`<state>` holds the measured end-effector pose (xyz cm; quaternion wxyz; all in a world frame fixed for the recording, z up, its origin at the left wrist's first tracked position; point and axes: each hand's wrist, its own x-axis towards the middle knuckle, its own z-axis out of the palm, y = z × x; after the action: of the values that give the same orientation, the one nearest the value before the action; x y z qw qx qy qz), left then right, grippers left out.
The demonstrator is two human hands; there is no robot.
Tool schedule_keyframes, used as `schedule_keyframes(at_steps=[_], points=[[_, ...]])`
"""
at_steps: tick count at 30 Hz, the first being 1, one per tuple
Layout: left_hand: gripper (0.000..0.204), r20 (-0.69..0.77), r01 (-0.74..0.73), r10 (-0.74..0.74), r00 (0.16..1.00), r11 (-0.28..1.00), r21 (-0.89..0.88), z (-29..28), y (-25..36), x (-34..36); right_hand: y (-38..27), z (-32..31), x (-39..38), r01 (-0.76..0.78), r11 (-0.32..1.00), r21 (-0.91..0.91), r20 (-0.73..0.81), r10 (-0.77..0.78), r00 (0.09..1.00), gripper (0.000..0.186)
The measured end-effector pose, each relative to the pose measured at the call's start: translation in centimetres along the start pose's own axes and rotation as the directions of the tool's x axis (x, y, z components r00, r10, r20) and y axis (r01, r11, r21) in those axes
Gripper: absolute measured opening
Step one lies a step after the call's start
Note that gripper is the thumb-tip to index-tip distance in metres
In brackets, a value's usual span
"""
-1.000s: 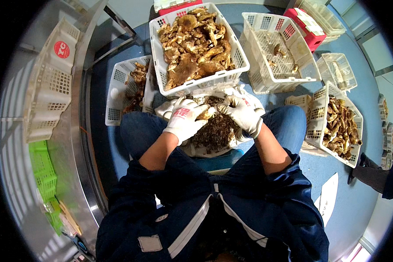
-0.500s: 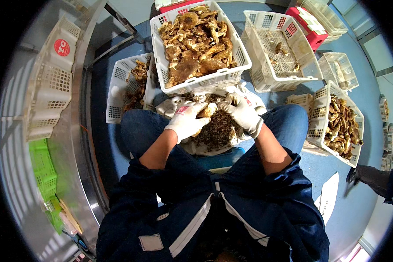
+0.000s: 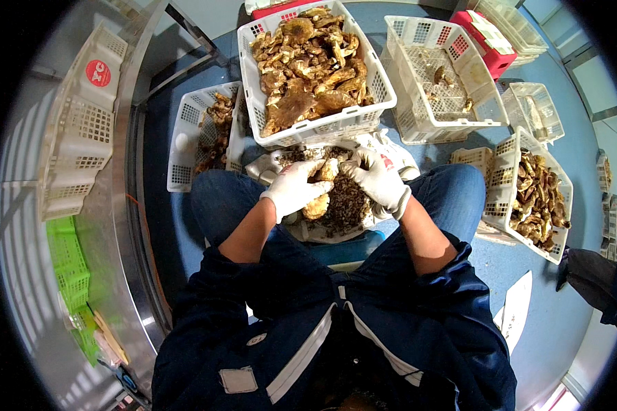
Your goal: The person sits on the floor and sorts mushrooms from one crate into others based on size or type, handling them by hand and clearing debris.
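Note:
My left hand (image 3: 291, 190), in a white glove, is closed around a pale brown mushroom (image 3: 316, 207). The mushroom's stem points up and away from me, and its cap hangs below my fingers. Just right of the stem is my right hand (image 3: 380, 183), gloved too, its thumb and fingers pinched together. Whatever sits in that pinch, if anything, is too small to make out. Beneath both hands a heap of dark trimmings (image 3: 349, 211) lies on a white cloth (image 3: 406, 163) between my knees.
Beyond my hands stands a white crate (image 3: 329, 130) heaped with mushrooms (image 3: 301, 72). Right of it, another crate (image 3: 445, 130) holds a few pieces. More mushroom crates stand at left (image 3: 178, 168) and right (image 3: 504, 181). A metal table (image 3: 110, 226) runs along the left; another person's leg (image 3: 589, 274) shows at right.
The mushroom has turned in my left hand, so more of its cap and stem show. My right hand has shifted slightly left toward the stem. The other person's foot has moved a little right.

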<state>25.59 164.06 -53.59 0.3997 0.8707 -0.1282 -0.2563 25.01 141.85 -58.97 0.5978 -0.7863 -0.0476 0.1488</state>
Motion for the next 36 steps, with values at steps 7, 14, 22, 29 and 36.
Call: schedule_keyframes(at_steps=[7,14,22,29,36], points=[[0.044,0.067,-0.012,0.012,0.998,1.000,0.009,0.2,-1.5,0.6,-2.0,0.0,-0.8,0.111,0.994,-0.012,-0.018,-0.112,0.994,0.022],[0.041,0.059,-0.135,0.135,0.989,0.991,-0.014,0.4,-3.2,1.0,-3.0,-0.2,-1.6,0.286,0.913,-0.292,-0.030,-0.308,0.951,0.017],[0.041,-0.012,-0.370,0.387,0.922,0.870,-0.326,-0.5,-4.8,-0.1,-2.3,-0.7,-0.9,0.073,0.994,0.080,0.094,-0.081,0.992,0.023],[0.041,0.006,-0.165,0.235,0.972,0.702,-0.692,-0.8,-1.0,-1.5,-1.6,-0.1,-0.8,0.173,0.984,0.043,0.058,-0.175,0.983,0.028],[0.043,0.214,0.138,0.061,0.975,0.586,-0.798,-0.4,-1.5,0.0,3.8,0.3,-0.1,0.301,0.951,0.067,-0.041,-0.299,0.953,0.030]])
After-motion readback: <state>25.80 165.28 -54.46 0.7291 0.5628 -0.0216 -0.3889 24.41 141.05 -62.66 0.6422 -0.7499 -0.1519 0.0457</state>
